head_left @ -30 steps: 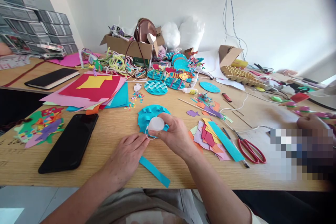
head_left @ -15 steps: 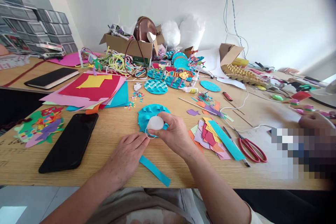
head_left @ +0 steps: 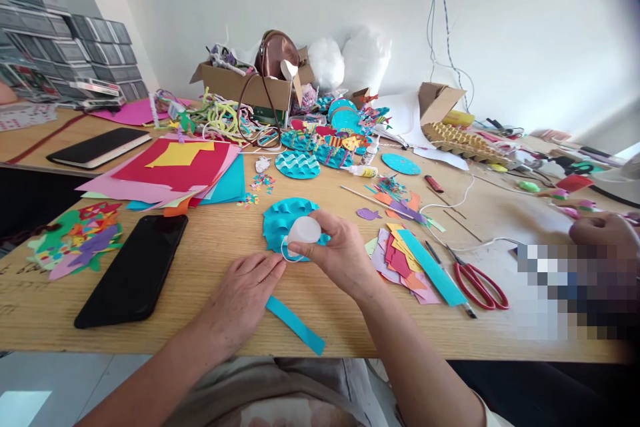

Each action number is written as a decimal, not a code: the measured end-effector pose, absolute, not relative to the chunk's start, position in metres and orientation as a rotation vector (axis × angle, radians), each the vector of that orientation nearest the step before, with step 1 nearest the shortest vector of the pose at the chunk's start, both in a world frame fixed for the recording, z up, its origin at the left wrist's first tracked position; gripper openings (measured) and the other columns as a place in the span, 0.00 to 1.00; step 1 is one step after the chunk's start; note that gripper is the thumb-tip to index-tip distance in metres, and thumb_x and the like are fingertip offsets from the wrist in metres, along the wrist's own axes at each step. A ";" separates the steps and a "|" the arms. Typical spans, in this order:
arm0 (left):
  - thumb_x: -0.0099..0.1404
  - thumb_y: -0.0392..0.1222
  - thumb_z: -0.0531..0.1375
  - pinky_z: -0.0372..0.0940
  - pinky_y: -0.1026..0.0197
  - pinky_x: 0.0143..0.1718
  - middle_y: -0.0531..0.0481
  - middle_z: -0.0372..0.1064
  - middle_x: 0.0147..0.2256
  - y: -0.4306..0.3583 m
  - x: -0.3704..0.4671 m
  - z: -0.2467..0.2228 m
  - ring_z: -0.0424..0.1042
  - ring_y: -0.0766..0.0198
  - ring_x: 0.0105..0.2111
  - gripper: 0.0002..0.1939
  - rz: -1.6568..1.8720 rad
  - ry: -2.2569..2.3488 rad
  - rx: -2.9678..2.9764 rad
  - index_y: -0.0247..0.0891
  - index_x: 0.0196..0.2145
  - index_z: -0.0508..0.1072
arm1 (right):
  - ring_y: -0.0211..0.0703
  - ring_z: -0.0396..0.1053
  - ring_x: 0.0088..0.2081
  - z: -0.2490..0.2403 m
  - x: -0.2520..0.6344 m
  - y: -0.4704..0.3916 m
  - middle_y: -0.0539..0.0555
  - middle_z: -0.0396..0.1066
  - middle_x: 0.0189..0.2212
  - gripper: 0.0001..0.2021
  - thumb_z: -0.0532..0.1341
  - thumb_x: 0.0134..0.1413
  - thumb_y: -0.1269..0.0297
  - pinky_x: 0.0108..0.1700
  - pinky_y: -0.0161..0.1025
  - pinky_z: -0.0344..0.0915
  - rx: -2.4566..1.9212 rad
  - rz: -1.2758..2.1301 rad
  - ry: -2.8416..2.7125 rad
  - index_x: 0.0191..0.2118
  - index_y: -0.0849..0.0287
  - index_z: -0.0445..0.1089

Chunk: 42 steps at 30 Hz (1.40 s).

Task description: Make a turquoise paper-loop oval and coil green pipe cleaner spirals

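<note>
My right hand (head_left: 343,247) is wrapped round a small white glue bottle (head_left: 306,231), its pale round base toward me and a thin white loop by its lower end. The bottle is over the front of a round blue disc (head_left: 280,217) with raised wavy paper strips. My left hand (head_left: 253,287) rests on the table just in front of the disc, fingers together on a blue paper strip (head_left: 297,327). One end of the strip sticks out toward the table's front edge; the other is hidden under the hand.
A black phone (head_left: 133,270) and coloured paper sheets (head_left: 160,170) lie left. Paper scraps (head_left: 395,257), a longer blue strip (head_left: 433,267) and red-handled scissors (head_left: 480,285) lie right. Finished wavy discs (head_left: 297,165) and other glue bottles (head_left: 364,171) stand behind. Another person's hand (head_left: 603,237) is far right.
My right hand has moved the glue bottle slightly to the right and tilted it a little. My left hand and the blue strip have stayed in place.
</note>
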<state>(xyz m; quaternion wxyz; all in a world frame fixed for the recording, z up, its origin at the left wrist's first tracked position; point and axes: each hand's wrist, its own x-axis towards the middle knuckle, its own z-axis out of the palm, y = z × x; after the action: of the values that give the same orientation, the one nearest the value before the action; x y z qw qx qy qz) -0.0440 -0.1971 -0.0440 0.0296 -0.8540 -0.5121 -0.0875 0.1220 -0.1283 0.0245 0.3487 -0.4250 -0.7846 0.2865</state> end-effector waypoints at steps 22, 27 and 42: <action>0.64 0.30 0.47 0.61 0.54 0.47 0.44 0.66 0.51 -0.197 -0.044 -0.042 0.63 0.57 0.49 0.21 -0.285 -1.572 -2.620 0.33 0.53 0.65 | 0.34 0.61 0.25 0.021 0.121 -0.129 0.44 0.65 0.21 0.08 0.66 0.41 0.63 0.26 0.31 0.53 -1.117 0.774 -2.057 0.24 0.58 0.66; 0.64 0.28 0.46 0.60 0.55 0.48 0.45 0.66 0.51 -0.197 -0.043 -0.043 0.62 0.58 0.50 0.21 -0.294 -1.571 -2.604 0.34 0.52 0.65 | 0.35 0.59 0.26 0.021 0.123 -0.129 0.45 0.64 0.21 0.10 0.66 0.41 0.61 0.27 0.31 0.52 -1.126 0.770 -2.020 0.25 0.58 0.65; 0.64 0.29 0.46 0.62 0.54 0.47 0.43 0.67 0.51 -0.197 -0.043 -0.042 0.63 0.57 0.49 0.20 -0.303 -1.564 -2.620 0.33 0.52 0.65 | 0.36 0.61 0.27 0.023 0.121 -0.129 0.46 0.66 0.22 0.08 0.66 0.41 0.62 0.27 0.31 0.54 -1.118 0.764 -2.066 0.25 0.58 0.67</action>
<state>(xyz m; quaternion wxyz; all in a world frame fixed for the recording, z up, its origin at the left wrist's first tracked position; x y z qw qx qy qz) -0.0433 -0.1971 -0.0423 0.0376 -0.8538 -0.5098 -0.0989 0.1209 -0.1288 0.0227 0.3294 -0.4273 -0.7898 0.2919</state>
